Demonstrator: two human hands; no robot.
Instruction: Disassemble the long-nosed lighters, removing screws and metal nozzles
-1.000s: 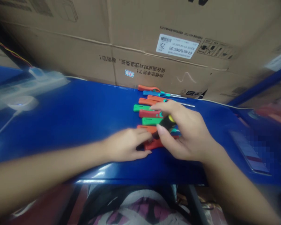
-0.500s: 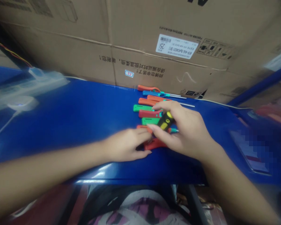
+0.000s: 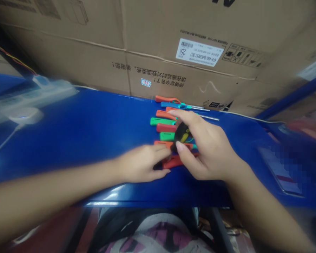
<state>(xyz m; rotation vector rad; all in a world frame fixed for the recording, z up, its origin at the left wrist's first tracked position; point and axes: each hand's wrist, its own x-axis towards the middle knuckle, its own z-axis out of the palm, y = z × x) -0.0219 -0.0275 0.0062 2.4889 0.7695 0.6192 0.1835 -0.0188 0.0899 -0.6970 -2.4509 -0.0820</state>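
Observation:
A screwdriver (image 3: 182,133) with a black and yellow handle is held in my right hand (image 3: 210,147), thumb and fingers curled around it. Its lower end reaches the fingertips of my left hand (image 3: 143,163) and is hidden there. My left fingers close on the nearest lighter, a red long-nosed one (image 3: 172,162), against the table. Just beyond lie an orange lighter (image 3: 162,144), a green lighter (image 3: 166,136) and a red lighter (image 3: 165,128), partly covered by my right hand. More lighters lie farther back, among them a blue one (image 3: 171,105).
A large cardboard box (image 3: 94,59) stands along the back of the blue table (image 3: 94,123). To the left are a white power strip (image 3: 60,93) and a white plugged-in device (image 3: 26,116) with a cable. A phone (image 3: 281,172) lies at the right.
The screwdriver handle has turned and tilted in my right hand, whose fingers have shifted around it. My left hand keeps its place on the nearest lighter.

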